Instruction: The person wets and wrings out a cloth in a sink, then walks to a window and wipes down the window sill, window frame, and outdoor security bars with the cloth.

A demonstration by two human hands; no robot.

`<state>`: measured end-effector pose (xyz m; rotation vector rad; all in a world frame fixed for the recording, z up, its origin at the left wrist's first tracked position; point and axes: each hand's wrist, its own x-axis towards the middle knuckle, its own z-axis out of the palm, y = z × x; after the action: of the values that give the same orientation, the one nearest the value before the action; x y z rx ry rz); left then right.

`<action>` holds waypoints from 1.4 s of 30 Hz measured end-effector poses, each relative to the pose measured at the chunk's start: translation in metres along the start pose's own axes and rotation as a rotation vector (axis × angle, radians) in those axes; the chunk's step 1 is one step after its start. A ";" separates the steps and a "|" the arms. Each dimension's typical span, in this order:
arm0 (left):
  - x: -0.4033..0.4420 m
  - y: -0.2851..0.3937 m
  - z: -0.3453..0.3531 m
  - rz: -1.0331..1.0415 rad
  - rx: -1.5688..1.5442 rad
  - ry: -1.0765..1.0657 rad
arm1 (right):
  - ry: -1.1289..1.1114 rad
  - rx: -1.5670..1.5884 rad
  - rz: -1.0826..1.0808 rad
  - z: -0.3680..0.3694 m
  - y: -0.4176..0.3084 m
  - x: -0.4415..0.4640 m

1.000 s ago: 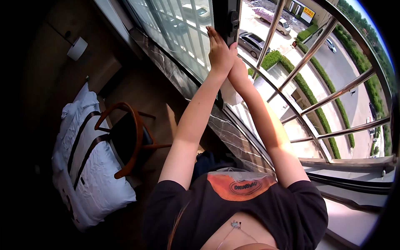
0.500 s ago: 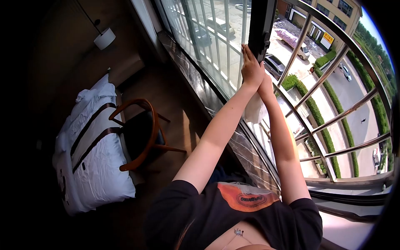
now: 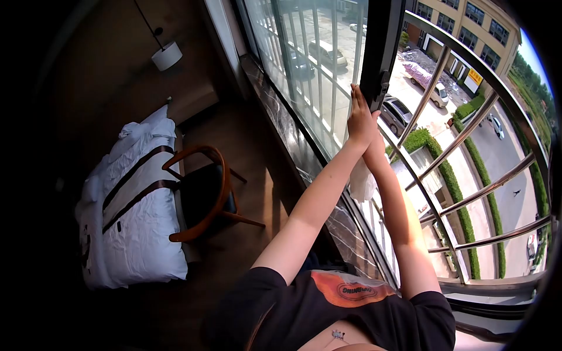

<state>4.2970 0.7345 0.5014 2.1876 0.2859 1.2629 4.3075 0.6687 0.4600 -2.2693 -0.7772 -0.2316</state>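
Note:
My left hand [image 3: 360,124] lies against the lower part of the dark window frame [image 3: 379,52], on the side of the glass pane. Its fingers are stretched out and held close together, pointing up along the frame. Close against it, on the side of the window opening, is my right hand [image 3: 374,146]. Most of its fingers are hidden behind the left hand and the frame. A thin white cloth [image 3: 363,182] hangs down between my forearms, seemingly from the right hand; the grip itself is covered. A small dark latch [image 3: 384,81] sits on the frame just above my hands.
Metal railing bars [image 3: 440,158] curve outside the window, with parked vehicles and hedges far below. A marble sill [image 3: 275,114] runs along the glass. To the left stand a wooden chair [image 3: 225,193] and a bed [image 3: 140,251] with white bedding; a lamp [image 3: 167,57] hangs beyond.
The view has tilted, so the whole scene sits lower and further right. Both hands keep about the same place on the frame below the latch. More of the white cloth shows.

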 end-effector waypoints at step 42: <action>-0.021 -0.468 -0.253 -0.351 -0.129 -0.239 | -0.993 0.739 0.089 0.380 -0.178 0.110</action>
<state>4.1211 1.1974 0.3058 2.0425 0.4543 0.7992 4.2682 1.0800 0.3271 -1.5907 -0.9990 1.1212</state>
